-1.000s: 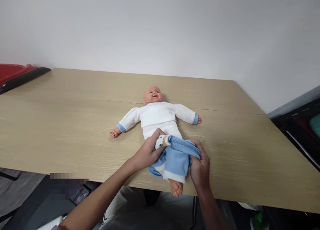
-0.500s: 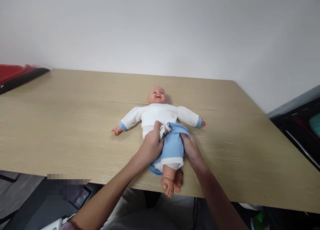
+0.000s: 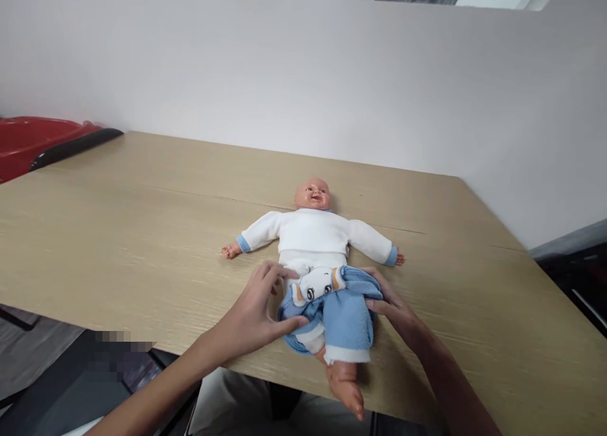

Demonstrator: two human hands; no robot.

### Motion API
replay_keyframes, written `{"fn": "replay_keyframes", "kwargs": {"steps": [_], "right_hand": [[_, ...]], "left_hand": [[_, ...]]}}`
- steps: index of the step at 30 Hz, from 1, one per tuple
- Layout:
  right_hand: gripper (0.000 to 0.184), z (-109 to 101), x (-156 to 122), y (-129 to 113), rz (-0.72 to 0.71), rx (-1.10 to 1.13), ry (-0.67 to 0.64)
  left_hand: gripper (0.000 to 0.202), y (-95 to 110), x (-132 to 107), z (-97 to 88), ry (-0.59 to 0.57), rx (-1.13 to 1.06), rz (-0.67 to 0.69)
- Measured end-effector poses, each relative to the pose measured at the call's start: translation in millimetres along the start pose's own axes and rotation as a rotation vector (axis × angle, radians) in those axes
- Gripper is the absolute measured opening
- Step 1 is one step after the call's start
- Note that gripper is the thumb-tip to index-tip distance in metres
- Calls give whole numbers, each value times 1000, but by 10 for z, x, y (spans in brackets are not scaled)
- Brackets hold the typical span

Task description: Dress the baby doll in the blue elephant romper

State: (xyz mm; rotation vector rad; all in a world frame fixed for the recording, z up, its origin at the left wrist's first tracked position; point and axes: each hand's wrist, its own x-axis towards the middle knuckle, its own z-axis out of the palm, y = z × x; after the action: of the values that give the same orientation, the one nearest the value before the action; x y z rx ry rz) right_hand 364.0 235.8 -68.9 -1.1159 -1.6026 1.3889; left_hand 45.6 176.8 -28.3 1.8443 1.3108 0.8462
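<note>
A baby doll lies on its back, head toward the wall and feet toward me, arms spread. It wears a white top with blue cuffs. Blue pants with white hems and an embroidered animal face cover its legs, the waistband bunched around the thighs. My left hand is open at the doll's left-of-view hip, fingers and thumb apart beside the cloth. On the other side, my right hand grips the bunched pants between thumb and fingers. One foot shows fully below a hem; the other is mostly hidden.
The doll lies near the front edge of a wooden table. A pale wall rises behind it. At the far left stands a red tub, and a dark object is beyond the right edge.
My left hand has let go of the pants and spread its fingers. The embroidered face now shows, and the doll's legs have shifted apart. The view has tilted up, revealing a window strip.
</note>
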Motion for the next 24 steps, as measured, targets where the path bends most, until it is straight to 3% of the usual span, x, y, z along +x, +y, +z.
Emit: {"fn": "replay_keyframes", "kwargs": {"steps": [2, 5, 8, 14, 18, 24], "right_hand": [[53, 2, 7, -99, -49, -77, -47], [40, 104, 107, -223, -143, -247, -22], [28, 211, 263, -256, -137, -362, 43], [31, 234, 589, -82, -185, -301, 148], [35, 204, 736, 45, -198, -205, 218], [44, 162, 708, 63, -111, -152, 172]], "left_hand": [[49, -76, -77, -3, -31, -38, -6], [28, -167, -108, 71, -33, -152, 16], [17, -236, -45, 161, -11, -246, 20], [28, -401, 300, 206, 133, -277, -106], [37, -455, 530, 129, -1, -381, -179], [37, -443, 603, -70, -67, -281, -27]]}}
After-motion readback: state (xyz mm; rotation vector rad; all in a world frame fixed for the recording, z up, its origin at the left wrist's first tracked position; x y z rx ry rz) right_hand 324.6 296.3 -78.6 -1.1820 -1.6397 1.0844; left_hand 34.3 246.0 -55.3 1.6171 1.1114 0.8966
